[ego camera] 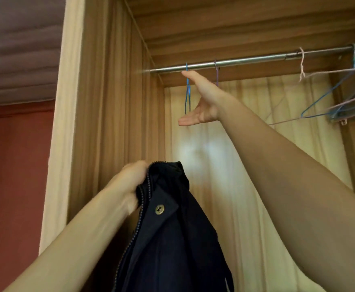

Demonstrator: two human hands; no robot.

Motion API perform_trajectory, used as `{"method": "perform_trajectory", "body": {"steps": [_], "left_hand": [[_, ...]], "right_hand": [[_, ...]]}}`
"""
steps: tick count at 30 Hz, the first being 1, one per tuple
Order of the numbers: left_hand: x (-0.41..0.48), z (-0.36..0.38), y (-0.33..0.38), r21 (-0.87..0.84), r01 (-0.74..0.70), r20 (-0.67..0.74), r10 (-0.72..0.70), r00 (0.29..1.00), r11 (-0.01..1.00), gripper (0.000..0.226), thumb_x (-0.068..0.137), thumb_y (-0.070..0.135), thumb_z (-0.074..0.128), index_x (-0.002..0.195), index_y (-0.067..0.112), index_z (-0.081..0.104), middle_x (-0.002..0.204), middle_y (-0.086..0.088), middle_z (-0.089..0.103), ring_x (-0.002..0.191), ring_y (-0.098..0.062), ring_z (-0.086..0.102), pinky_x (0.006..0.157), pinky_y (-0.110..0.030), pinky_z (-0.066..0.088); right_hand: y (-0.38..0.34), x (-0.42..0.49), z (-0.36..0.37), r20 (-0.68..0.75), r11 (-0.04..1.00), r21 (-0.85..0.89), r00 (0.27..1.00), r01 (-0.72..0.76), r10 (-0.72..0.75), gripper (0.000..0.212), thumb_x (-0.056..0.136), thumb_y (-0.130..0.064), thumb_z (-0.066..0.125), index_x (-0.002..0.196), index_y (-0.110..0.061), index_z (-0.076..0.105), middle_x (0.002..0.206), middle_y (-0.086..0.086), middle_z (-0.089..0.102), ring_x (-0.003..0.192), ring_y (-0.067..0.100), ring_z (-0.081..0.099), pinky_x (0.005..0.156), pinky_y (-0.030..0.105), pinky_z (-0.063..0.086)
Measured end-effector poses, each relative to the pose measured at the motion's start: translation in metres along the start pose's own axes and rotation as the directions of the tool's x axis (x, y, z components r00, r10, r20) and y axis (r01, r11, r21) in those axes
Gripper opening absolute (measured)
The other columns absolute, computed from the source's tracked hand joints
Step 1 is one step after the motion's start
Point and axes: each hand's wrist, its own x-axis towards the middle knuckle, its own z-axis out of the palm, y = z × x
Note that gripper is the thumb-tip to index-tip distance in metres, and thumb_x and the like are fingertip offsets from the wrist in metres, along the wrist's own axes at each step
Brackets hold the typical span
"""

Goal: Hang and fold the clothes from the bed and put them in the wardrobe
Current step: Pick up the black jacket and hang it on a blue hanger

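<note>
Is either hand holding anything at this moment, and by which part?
The left hand grips the dark navy zip-up jacket at its top edge, beside the zipper. The right hand is open, holding nothing, by the blue wire hanger.

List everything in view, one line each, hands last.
jacket: one, dark navy with zip and brass snap, lower centre, held up.
blue hanger: one, on the rail's left end, seen edge-on.
purple hanger: one, hook on the rail, mostly hidden behind the right hand.
bunched hangers: several, blue and pinkish, at the right end; exact count unclear.
rail: one, metal, across the wardrobe top.
wardrobe: one, wood-grain.
wall: red, left.
left hand: grips the jacket collar.
right hand: open, raised beside the blue hanger.
</note>
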Motion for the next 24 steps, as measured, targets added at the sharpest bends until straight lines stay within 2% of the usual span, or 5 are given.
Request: {"method": "perform_trajectory", "body": {"steps": [6, 12, 16, 21, 24], "left_hand": [[0.015, -0.016, 0.0, -0.032, -0.038, -0.005, 0.038, 0.999, 0.999, 0.026, 0.096, -0.002, 0.043, 0.113, -0.009, 0.061, 0.087, -0.019, 0.064, 0.062, -0.025, 0.061, 0.039, -0.024, 0.05], [0.012, -0.007, 0.0, -0.05, -0.12, 0.022, 0.121, 0.992, 0.992, 0.027, 0.097, -0.003, 0.036, 0.116, 0.001, 0.055, 0.059, -0.009, 0.05, 0.025, -0.012, 0.048, 0.031, -0.016, 0.039], [0.01, -0.006, 0.007, -0.056, -0.089, 0.0, 0.089, 0.996, 0.995, 0.03, 0.096, -0.005, 0.037, 0.07, 0.005, 0.047, 0.035, -0.002, 0.047, 0.025, -0.012, 0.046, 0.032, -0.016, 0.038], [0.008, -0.005, 0.001, -0.064, -0.062, -0.026, 0.06, 0.998, 0.996, 0.028, 0.096, -0.004, 0.035, 0.072, 0.005, 0.046, 0.037, -0.004, 0.048, 0.024, -0.012, 0.045, 0.03, -0.016, 0.037], [0.0, 0.003, -0.006, -0.082, -0.041, -0.044, 0.037, 0.998, 0.996, 0.022, 0.095, -0.005, 0.036, 0.081, 0.003, 0.05, 0.058, -0.012, 0.049, 0.024, -0.012, 0.046, 0.031, -0.016, 0.038]], "right_hand": [[0.0, 0.051, 0.016, -0.14, 0.985, 0.17, 0.99, 0.028, -0.004, 0.033, 0.096, -0.03, 0.058, 0.123, -0.02, 0.043, 0.149, 0.013, 0.024, 0.11, 0.047, 0.05, 0.053, 0.036, 0.06], [0.013, 0.058, 0.006, -0.161, 0.995, 0.079, 0.986, 0.057, -0.043, 0.038, 0.097, -0.017, 0.045, 0.134, -0.014, 0.038, 0.117, 0.026, 0.052, 0.047, 0.008, 0.039, 0.037, 0.011, 0.031], [0.031, 0.031, -0.002, -0.07, 0.99, 0.061, 0.99, 0.128, -0.124, 0.036, 0.096, -0.014, 0.043, 0.13, -0.013, 0.032, 0.113, 0.028, 0.059, 0.048, 0.013, 0.051, 0.045, 0.017, 0.041], [0.094, -0.006, -0.004, -0.07, 0.944, -0.293, 0.981, 0.152, -0.18, 0.035, 0.09, -0.018, 0.063, 0.122, -0.009, 0.052, 0.123, 0.012, 0.058, 0.104, 0.027, 0.064, 0.086, 0.035, 0.055], [0.121, -0.021, -0.002, -0.142, 0.918, -0.381, 0.974, 0.111, -0.177, 0.053, 0.078, -0.011, 0.076, 0.127, -0.013, 0.056, 0.112, 0.006, 0.066, 0.101, 0.016, 0.065, 0.097, 0.037, 0.053]]}}
